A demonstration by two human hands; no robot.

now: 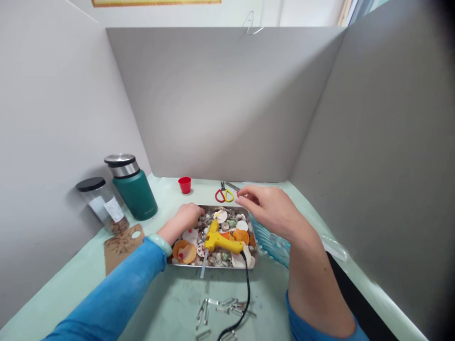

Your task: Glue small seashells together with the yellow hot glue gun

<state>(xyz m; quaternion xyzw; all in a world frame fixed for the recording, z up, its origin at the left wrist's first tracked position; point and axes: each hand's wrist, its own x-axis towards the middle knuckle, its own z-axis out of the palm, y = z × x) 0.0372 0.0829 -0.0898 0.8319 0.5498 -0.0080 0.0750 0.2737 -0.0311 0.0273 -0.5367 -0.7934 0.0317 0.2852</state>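
Head view: a metal tray (249,267) of mixed orange, white and speckled shells is sitting mid-desk (170,308), a yellow glue gun (222,241) lying across it. The left hand (186,219) is dipping curled fingers among the shells; whether it grips any is unclear. The right hand (270,208) is hovering above, fingertips pinched, contents indiscernible.

Shiny metal tray (185,265), glossy yellow plastic glue gun (222,240).

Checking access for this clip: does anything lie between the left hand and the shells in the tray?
Nothing visible does. The left hand already rests in the metal tray among the shells. The yellow glue gun lies across the shells to its right, covering some. The right hand hovers over the tray's far right corner.
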